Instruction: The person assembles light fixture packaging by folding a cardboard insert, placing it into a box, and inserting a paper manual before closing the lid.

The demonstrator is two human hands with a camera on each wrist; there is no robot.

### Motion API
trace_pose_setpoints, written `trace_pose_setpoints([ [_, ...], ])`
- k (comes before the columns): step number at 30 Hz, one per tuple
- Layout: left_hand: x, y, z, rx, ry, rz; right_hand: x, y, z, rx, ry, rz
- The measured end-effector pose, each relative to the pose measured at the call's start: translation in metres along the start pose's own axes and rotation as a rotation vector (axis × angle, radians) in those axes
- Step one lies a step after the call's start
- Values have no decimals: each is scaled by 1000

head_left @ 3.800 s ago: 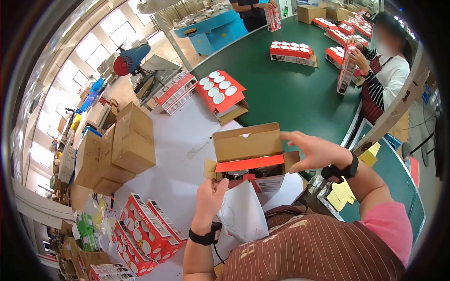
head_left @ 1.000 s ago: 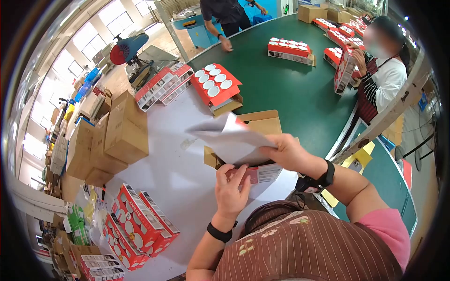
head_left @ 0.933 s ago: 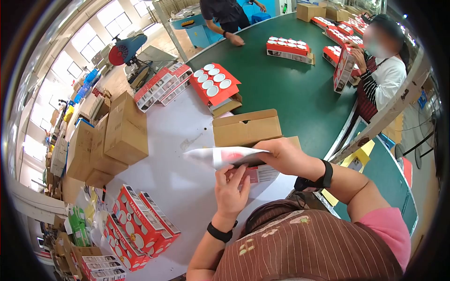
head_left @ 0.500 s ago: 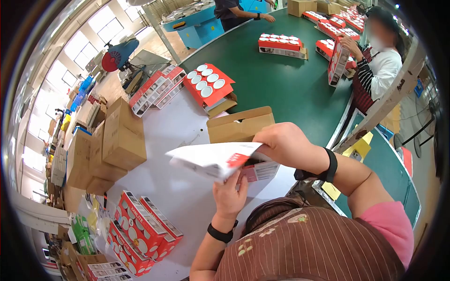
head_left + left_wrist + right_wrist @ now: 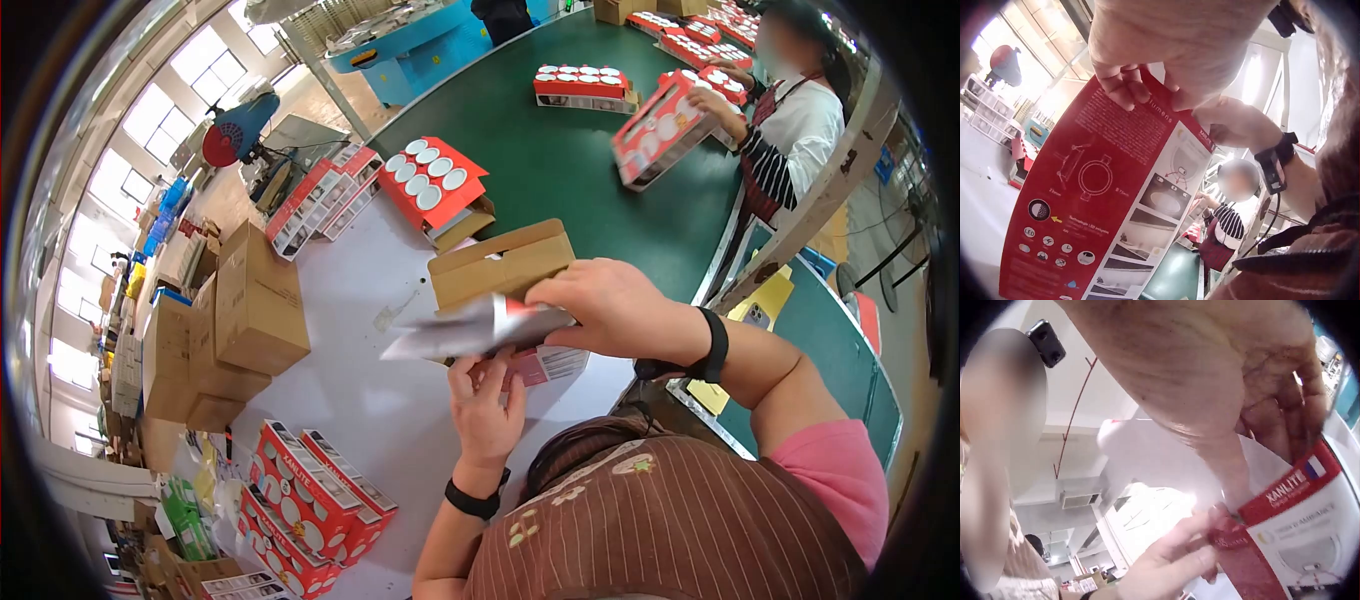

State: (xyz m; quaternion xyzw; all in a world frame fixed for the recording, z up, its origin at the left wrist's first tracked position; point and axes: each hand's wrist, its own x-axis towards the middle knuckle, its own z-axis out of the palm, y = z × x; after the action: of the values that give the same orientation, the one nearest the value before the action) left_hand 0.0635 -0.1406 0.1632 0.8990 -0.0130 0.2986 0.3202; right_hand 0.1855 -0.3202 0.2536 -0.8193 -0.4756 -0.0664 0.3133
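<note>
An open carton (image 5: 500, 265) with its brown flap raised stands before me in the head view. My left hand (image 5: 487, 420) grips its near edge; in the left wrist view the left hand's fingers (image 5: 1125, 90) curl over the red printed panel (image 5: 1094, 169). My right hand (image 5: 615, 308) pinches a blurred, folded white sheet (image 5: 450, 338) above the carton, hiding much of its inside. The right wrist view shows the right hand (image 5: 1210, 375) above the left hand (image 5: 1169, 556), close to the panel's corner (image 5: 1310, 478).
Brown boxes (image 5: 260, 305) and red-white cartons (image 5: 305, 490) stand on the left. Beyond my carton lies one with several white discs (image 5: 430, 180). Across the green surface (image 5: 530, 155), a person (image 5: 800, 130) handles a carton (image 5: 665, 130). A metal post (image 5: 810, 220) slants at right.
The white sheet has tilted and turned under my right hand, while my left hand stays at the carton edge. The person at right has swung a carton down and leftward.
</note>
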Motion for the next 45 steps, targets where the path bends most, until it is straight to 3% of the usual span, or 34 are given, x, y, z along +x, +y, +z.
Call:
trace_pose_setpoints([
  [3, -5, -6, 3, -19, -5, 4, 3, -4, -1, -25, 15, -14],
  [6, -3, -15, 1, 239, -28, 251, -2, -1, -1, -171, -67, -21],
  [8, -10, -12, 4, 13, -41, 26, -10, -1, 0, -381, -335, 89],
  [10, -9, -14, 7, 1, -3, 52, -9, -6, -5, -336, -256, 69],
  [12, -7, -13, 7, -10, 35, 75, -2, -11, -12, 150, 11, 126],
  [13, -5, -10, 5, -8, 6, 55, 1, -13, -13, 144, 65, 72],
  [14, -3, -7, 4, -7, -24, 37, 0, -11, -11, 145, 66, 73],
  [17, -1, -5, 2, 2, -29, 34, -2, -2, -3, -138, -218, 76],
  [21, -3, -4, 2, -1, -36, 9, -2, -10, -11, 150, -21, 176],
  [24, -2, -6, 4, -20, -23, 47, -1, -4, -9, 85, -117, 137],
  [31, -3, -9, 4, -32, -14, 72, 3, -1, -21, 203, -16, 157],
  [34, -1, -7, 3, -17, -28, 74, 9, -12, -23, 8, -129, 112],
  [36, -1, -7, 2, -23, -40, 57, 11, -13, -15, -321, -293, -37],
  [39, -2, -6, 1, -13, -47, 43, 22, -18, -19, -357, -443, 22],
  [42, -4, -5, 0, -32, -50, 26, 29, -9, -34, -165, -376, 54],
  [45, -2, -4, 0, -51, -50, 21, 29, -14, -26, -270, -465, 29],
])
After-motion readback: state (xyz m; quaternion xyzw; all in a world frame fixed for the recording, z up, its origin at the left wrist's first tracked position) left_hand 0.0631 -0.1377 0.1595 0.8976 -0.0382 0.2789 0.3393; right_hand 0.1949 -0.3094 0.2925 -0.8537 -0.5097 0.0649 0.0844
